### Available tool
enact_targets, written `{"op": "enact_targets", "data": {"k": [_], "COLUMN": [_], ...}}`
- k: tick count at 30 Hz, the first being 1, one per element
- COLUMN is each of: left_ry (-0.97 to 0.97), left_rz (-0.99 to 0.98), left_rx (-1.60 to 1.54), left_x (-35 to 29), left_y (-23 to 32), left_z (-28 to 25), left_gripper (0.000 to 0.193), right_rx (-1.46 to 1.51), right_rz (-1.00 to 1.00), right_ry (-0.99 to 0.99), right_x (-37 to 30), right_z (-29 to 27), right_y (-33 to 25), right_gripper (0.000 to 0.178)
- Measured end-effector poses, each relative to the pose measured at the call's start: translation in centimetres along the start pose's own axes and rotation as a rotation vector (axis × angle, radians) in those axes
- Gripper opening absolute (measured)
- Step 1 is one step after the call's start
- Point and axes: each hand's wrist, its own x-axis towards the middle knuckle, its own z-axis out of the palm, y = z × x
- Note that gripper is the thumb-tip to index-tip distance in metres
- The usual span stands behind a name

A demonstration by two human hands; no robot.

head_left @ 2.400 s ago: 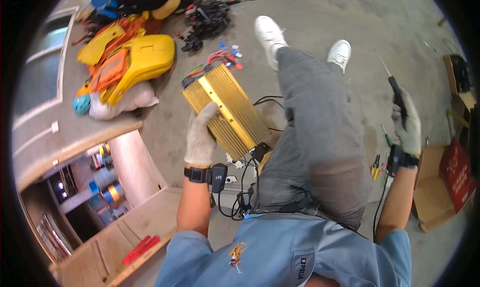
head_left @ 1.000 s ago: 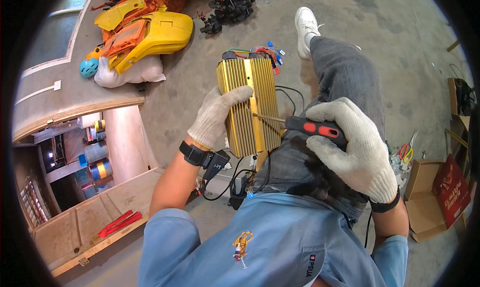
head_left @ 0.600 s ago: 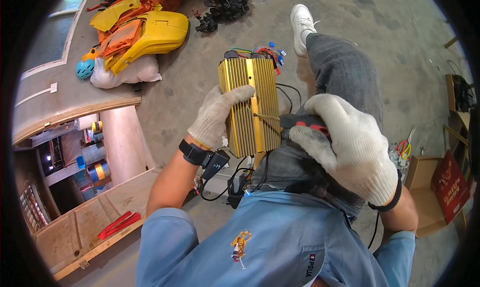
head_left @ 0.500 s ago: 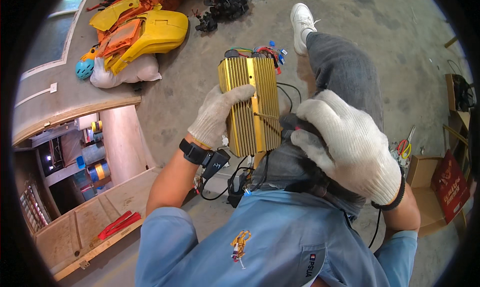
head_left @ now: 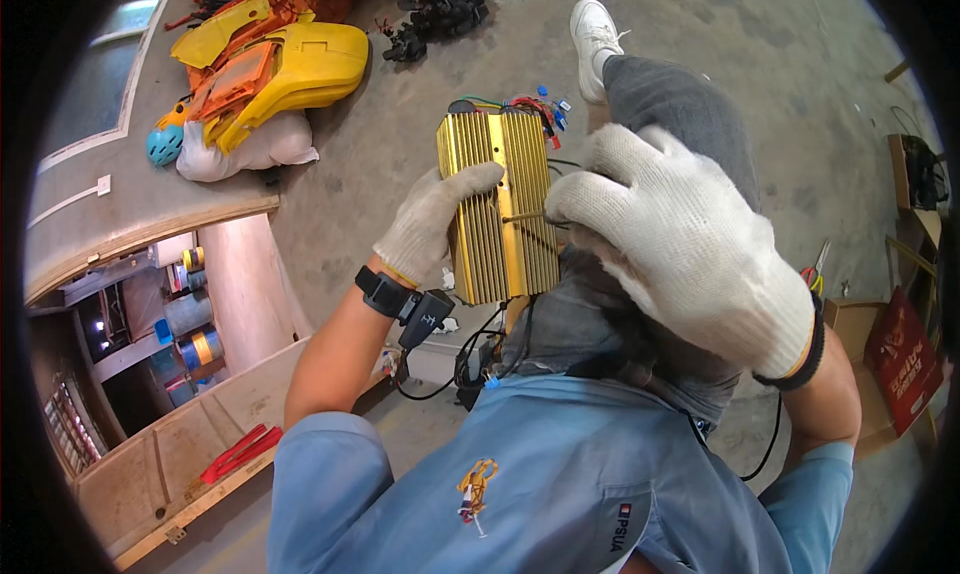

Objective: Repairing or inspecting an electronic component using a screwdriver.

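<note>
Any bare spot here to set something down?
Widest: the concrete floor upper right, mostly bare between the white shoe and the cardboard box. Narrower: between the white sack and the gold finned box. Crowded: upper left, with yellow panels and a black heap, and around that gold box, with wire connectors and the right hand.

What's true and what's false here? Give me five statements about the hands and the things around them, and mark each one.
1. The left hand holds the gold finned box. True.
2. Both hands are bare. False: they wear pale knitted gloves.
3. The screwdriver at the right hand points toward the box's smooth strip. True.
4. Coloured wires show at the box's far end. True.
5. The red handles lie on the yellow panels. False: they lie on a wooden surface.
</note>
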Motion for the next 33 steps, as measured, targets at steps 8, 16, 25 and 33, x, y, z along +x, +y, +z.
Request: {"op": "enact_targets", "data": {"k": [8,16,25,33], "left_ry": [0.002,0.028,0.124,0.096], "left_rz": [-0.009,-0.122,-0.092,-0.088], "left_rx": [0.029,0.074,0.051,0.026], "left_x": [1.2,2.0,1.9,2.1], "left_y": [-1.0,-0.6,-0.8,-1.4], "left_z": [-1.1,-1.2,-0.6,-1.3], "left_gripper": [0.042,0.039,0.038,0.041], "right_rx": [-0.076,-0.038,-0.140,0.052], "right_rz": [0.216,-0.204,-0.087,-0.201], "right_ry": [-0.008,0.218,0.198,0.216], "right_x": [0.3,1.2,1.6,1.2], "right_z": [-0.3,1.0,1.3,0.7], "right_y": [-0.6,1.7,2.2,2.0], "right_gripper": [0.030,0.032,0.028,0.015]}}
